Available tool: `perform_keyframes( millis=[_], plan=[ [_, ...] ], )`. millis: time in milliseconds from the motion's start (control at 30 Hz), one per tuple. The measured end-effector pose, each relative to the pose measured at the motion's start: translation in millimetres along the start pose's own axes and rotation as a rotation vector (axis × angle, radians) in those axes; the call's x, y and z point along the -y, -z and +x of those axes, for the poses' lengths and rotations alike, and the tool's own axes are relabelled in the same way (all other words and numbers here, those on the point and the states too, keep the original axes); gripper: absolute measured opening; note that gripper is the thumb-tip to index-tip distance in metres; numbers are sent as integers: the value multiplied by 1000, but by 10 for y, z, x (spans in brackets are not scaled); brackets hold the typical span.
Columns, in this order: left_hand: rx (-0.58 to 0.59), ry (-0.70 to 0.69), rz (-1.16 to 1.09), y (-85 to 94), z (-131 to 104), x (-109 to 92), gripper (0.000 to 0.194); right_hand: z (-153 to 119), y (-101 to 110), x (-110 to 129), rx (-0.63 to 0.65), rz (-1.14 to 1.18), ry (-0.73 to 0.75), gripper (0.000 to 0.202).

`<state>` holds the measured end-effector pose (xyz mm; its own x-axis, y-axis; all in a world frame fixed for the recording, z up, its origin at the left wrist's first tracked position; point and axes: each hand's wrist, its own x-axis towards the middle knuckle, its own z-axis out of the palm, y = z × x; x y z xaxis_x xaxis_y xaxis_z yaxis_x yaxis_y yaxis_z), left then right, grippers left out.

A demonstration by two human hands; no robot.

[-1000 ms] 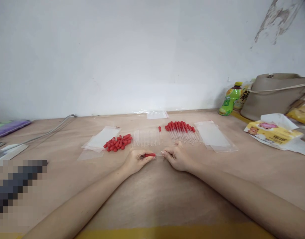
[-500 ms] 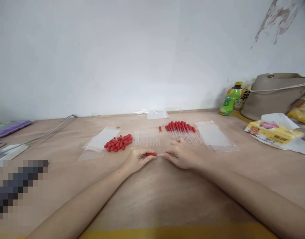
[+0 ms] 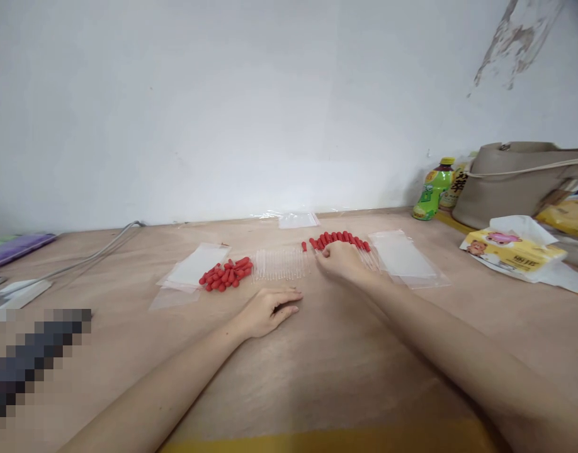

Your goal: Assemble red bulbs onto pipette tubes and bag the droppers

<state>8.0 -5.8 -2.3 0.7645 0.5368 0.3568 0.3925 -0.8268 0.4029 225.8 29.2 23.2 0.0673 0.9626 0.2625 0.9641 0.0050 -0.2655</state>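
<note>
My left hand rests on the table with thumb and fingers apart, holding nothing. My right hand is at the left end of a row of droppers, glass tubes with red rubber bulbs. Its fingers are pinched on a dropper, whose red bulb shows past the fingertips; most of that tube is hidden. Between the hands and the wall lie bare glass tubes side by side. A heap of loose red rubber bulbs is left of them. One single red bulb sits beside the dropper row.
Clear plastic bags with white sheets lie at left and right, and a small bag near the wall. On the right stand a green drink bottle, a grey bag and a tissue pack. A grey cable runs at left.
My right hand has carried the dropper away from my left hand to the row's left end. The left hand has let go, opened and moved slightly toward me.
</note>
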Motion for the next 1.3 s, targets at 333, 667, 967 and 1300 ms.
perform_keyframes(
  millis=[333, 667, 967, 1300],
  plan=[
    [90, -14, -17, -5, -15, 60, 34, 226, -279, 69, -10, -138, -93, 46],
    [59, -11, -31, -3, -4, 34, 33, 196, -297, 94, 5, -112, -91, 44],
    [49, -14, -23, 2, -2, 14, 32, 132, -333, 268, 10, -83, -2, 27],
    [56, -5, -6, 4, -2, 12, 32, 130, -295, 304, 55, -166, 1, 31]
  ],
)
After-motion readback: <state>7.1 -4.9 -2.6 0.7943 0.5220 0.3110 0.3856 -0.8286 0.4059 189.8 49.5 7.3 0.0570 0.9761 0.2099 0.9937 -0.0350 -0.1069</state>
